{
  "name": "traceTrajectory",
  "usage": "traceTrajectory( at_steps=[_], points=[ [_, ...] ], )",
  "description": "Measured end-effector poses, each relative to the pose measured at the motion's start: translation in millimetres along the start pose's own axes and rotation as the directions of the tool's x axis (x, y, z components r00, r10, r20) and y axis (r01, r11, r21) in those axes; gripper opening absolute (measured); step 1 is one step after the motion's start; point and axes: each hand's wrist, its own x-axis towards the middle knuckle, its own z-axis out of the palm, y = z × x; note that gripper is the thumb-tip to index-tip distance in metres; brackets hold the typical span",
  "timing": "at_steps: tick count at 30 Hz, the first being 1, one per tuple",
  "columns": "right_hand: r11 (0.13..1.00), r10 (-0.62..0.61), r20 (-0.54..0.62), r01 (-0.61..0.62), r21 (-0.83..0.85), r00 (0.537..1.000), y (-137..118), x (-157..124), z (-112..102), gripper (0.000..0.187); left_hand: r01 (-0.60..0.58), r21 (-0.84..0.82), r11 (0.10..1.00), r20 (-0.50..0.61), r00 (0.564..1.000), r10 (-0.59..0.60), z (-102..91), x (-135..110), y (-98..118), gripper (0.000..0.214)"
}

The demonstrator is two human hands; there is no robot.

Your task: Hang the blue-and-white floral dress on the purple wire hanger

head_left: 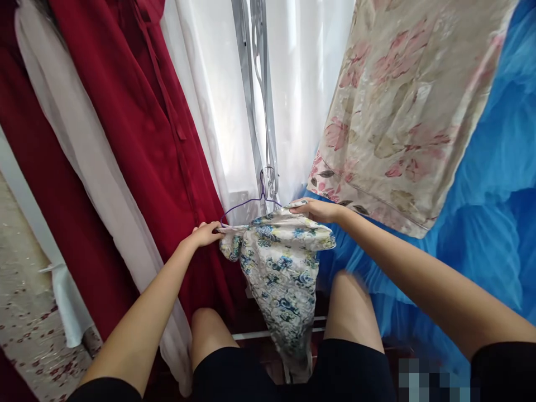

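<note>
A white dress with blue and yellow flowers (285,273) hangs in front of me from a purple hanger (243,204). The hanger's hook is up at a grey strap (251,111). My left hand (206,234) pinches the dress's left shoulder at the hanger's end. On the other side my right hand (316,211) grips the right shoulder, its thumb on top of the cloth. Fabric hides the hanger's right end. The dress narrows downward between my knees.
Dark red garments (125,111) and a pale pink one (84,134) hang on the left. To the right are a beige floral garment (389,111) and blue ruffled tulle (494,223). A white curtain (310,84) is behind. A white bar (251,335) crosses low down.
</note>
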Motion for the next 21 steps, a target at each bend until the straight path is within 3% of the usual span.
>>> traceTrajectory(
  at_steps=[5,8,10,13,16,19,21],
  points=[
    [0.977,0.116,0.063,-0.126,0.173,0.991,0,3,9,0.019,-0.107,0.097,0.989,-0.064,0.991,0.114,-6.5,21,26,0.033],
    [0.955,0.14,0.057,-0.15,0.255,0.988,2,5,16,0.021,-0.257,0.021,0.966,-0.028,0.966,0.258,1.7,21,42,0.026],
    [0.971,0.123,-0.007,-0.119,0.209,0.992,5,1,16,0.024,-0.301,-0.055,0.952,-0.024,0.954,0.3,6.4,18,50,0.022],
    [0.997,0.05,-0.056,-0.046,0.069,0.997,15,-21,1,0.029,-0.31,-0.065,0.949,-0.076,0.949,0.305,8.0,10,56,0.022],
    [0.996,0.074,-0.044,-0.076,-0.046,0.996,29,-54,-22,0.034,-0.306,-0.077,0.949,-0.208,0.936,0.285,7.0,-1,63,0.029],
    [0.995,0.026,-0.173,-0.042,-0.091,0.985,36,-77,-38,0.033,-0.313,-0.06,0.948,-0.309,0.909,0.28,7.8,-12,78,0.032],
    [0.999,-0.043,-0.278,0.033,-0.04,0.96,29,-79,-41,0.034,-0.33,0.035,0.943,-0.312,0.893,0.324,7.6,-14,92,0.033]
  ],
)
